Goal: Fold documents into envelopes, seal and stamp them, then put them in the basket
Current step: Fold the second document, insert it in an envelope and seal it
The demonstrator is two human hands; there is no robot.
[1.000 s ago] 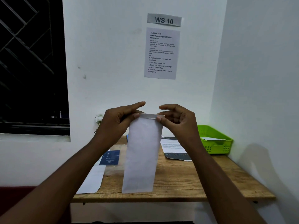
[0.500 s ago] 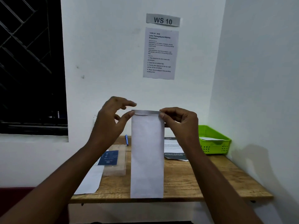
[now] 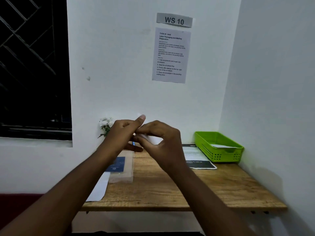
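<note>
My left hand [image 3: 121, 133] and my right hand [image 3: 162, 142] meet close together above the back of the wooden table [image 3: 170, 189]. Between their fingertips they pinch a white envelope [image 3: 151, 137]. Only a small pale patch of it shows; the rest is hidden behind my right hand. My left thumb points up. The green basket [image 3: 204, 142] stands at the back right of the table, with a white envelope [image 3: 221, 146] lying inside. A printed document [image 3: 194, 155] lies flat just left of the basket.
A clear packet with a blue card [image 3: 121, 167] lies under my left forearm, on a white sheet [image 3: 99, 188] that overhangs the table's left edge. A blue pen [image 3: 133, 143] lies behind my hands. Walls close off the back and right side.
The envelope hung upright and in full view between both hands before. Now my hands have come together and lowered, and the envelope is almost entirely hidden behind them.
</note>
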